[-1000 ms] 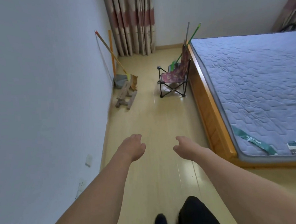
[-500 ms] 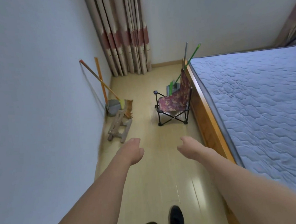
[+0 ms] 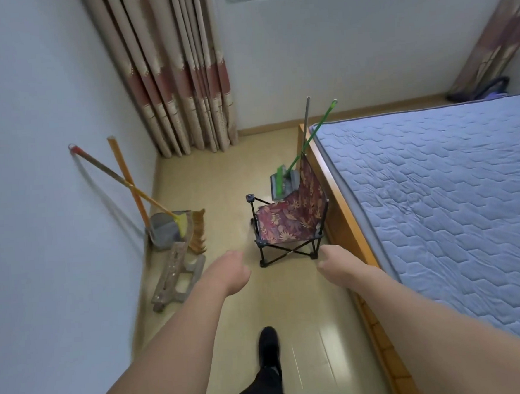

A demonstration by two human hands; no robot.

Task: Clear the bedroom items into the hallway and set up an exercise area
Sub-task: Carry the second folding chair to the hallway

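Against the left wall: broom (image 3: 136, 189) and dustpan (image 3: 164, 230), handles crossed and leaning, heads on the floor (image 3: 221, 181). Likely light and stiff; best taken mid-handle, though apt to slide down the wall if nudged. Just in front, a small wooden stool (image 3: 175, 275) tipped on its side, rigid, probably easy to lift by 1 rail.

Left hand (image 3: 226, 270) out ahead over the floor, loosely curled, grasping nothing.

Centre: folding chair (image 3: 289, 225) on thin black legs close beside the bed frame (image 3: 345, 222). Probably light, fabric seat soft, frame liable to fold when lifted; safest hold likely the 2 front corner posts or the top of the back. Behind it, a green mop (image 3: 310, 139) propped against the bed, light but loose.

Right hand (image 3: 333, 264) likewise forward, loosely curled, empty, near the chair's front without touching.

Far right: mattress (image 3: 435, 201).
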